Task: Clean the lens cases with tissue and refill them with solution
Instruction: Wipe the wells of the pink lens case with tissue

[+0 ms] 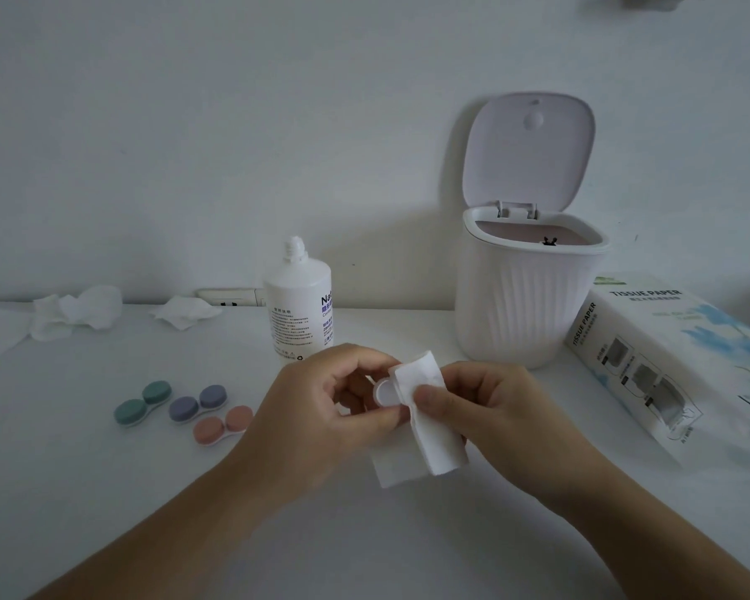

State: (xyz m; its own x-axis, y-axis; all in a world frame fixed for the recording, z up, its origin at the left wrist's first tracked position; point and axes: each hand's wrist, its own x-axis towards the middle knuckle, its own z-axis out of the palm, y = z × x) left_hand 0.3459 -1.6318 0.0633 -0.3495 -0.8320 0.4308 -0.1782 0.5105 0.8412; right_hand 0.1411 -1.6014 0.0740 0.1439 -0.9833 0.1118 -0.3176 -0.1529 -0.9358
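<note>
My left hand [325, 404] pinches a small white lens case [384, 392] above the table, its round well facing me. A folded white tissue [425, 409] is held by my right hand [494, 409] and pressed against the case's right side. Three closed lens cases lie on the table to the left: a green one [143, 404], a purple one [198, 403] and a pink one [223, 424]. The white solution bottle [299, 305] stands uncapped behind my left hand.
A white ribbed bin [525, 296] with its lid up stands at the back right. Beside it at the right edge lies a tissue paper box [667, 361]. Crumpled used tissues [79, 316] and another tissue [185, 313] rest by the wall at the back left.
</note>
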